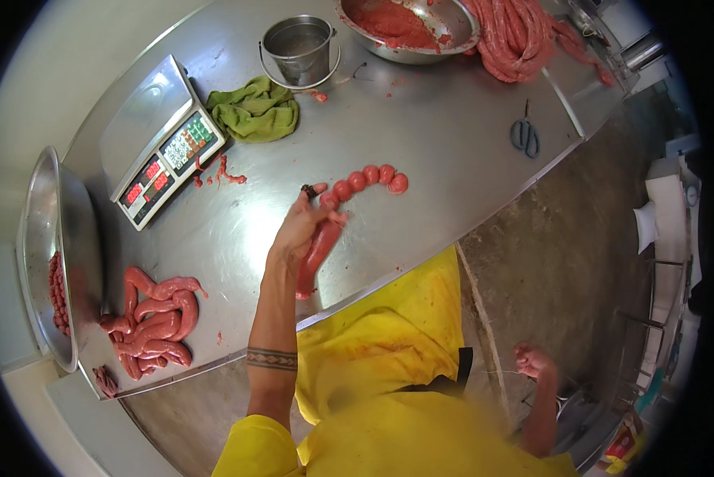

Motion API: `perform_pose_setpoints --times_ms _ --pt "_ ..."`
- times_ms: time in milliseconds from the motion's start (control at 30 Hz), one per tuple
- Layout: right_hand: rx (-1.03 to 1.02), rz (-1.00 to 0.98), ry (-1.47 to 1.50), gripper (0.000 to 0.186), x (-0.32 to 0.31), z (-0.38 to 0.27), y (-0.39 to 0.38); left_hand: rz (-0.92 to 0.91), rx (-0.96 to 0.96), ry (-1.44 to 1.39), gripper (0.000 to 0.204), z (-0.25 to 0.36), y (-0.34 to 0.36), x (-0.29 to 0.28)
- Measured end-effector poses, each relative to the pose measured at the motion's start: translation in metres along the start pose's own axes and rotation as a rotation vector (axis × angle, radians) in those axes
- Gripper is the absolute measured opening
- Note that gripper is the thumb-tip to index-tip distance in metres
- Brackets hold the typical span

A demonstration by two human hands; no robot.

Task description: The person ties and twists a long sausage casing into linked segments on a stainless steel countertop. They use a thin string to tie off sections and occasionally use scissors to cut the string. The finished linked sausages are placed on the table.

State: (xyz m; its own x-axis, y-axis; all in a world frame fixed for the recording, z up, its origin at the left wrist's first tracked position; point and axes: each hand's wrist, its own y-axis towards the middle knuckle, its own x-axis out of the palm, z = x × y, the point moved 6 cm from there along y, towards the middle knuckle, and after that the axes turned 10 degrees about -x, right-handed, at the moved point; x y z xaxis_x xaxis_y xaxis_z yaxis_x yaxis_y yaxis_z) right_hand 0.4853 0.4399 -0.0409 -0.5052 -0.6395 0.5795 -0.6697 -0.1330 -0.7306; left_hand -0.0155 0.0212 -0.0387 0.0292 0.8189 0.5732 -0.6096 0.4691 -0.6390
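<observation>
My left hand (300, 224) is closed round a raw sausage (318, 256) on the metal table, near its front edge. Beyond the fingers the sausage runs on as a curved row of small round links (357, 182). A small dark thing (309, 191) shows at that hand; its kind I cannot make out. Far out to the right, past the table edge, my right hand (534, 360) is closed on a thin string (496, 372) that stretches leftward from it. Part of the string's run is lost against the yellow apron (389, 334).
A coil of sausage (158, 318) lies left, beside a large metal bowl (79, 262). Behind stand a scale (170, 147), a green cloth (258, 111), a bucket (297, 56) and a bowl of red meat (444, 52). Scissors (525, 137) and more filled casings (516, 40) lie right.
</observation>
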Motion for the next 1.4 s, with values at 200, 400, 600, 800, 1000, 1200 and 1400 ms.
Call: perform_pose_setpoints --times_ms 200,400,600,800,1000,1200,1400 --pt "-1.074 -0.305 0.225 0.072 0.04 -0.21 0.141 -0.066 0.097 0.384 0.056 -0.016 -0.013 0.013" --pt "-0.935 -0.004 -2.107 0.021 0.404 -0.157 0.336 0.046 -0.114 0.182 0.068 -0.013 -0.027 0.01" --pt "-0.862 -0.612 -1.838 0.093 0.421 -0.017 0.195 0.164 0.058 0.385 0.058 -0.007 -0.023 0.007" --pt "-0.482 0.517 -0.925 0.02 0.081 -0.09 0.0 0.077 0.138 0.063 0.048 -0.007 -0.008 0.008" --pt "-0.118 0.242 -0.927 0.021 -0.067 -0.011 0.011 0.115 0.08 0.463 0.036 -0.011 -0.004 0.016" --pt "-0.483 0.33 -0.435 0.047 -0.159 -0.119 0.047 0.103 0.383 0.942 0.056 -0.006 -0.042 0.007" --pt "-0.631 0.819 -1.758 0.037 -0.072 -0.252 0.113 0.762 0.458 1.517 0.045 -0.04 -0.13 -0.028"
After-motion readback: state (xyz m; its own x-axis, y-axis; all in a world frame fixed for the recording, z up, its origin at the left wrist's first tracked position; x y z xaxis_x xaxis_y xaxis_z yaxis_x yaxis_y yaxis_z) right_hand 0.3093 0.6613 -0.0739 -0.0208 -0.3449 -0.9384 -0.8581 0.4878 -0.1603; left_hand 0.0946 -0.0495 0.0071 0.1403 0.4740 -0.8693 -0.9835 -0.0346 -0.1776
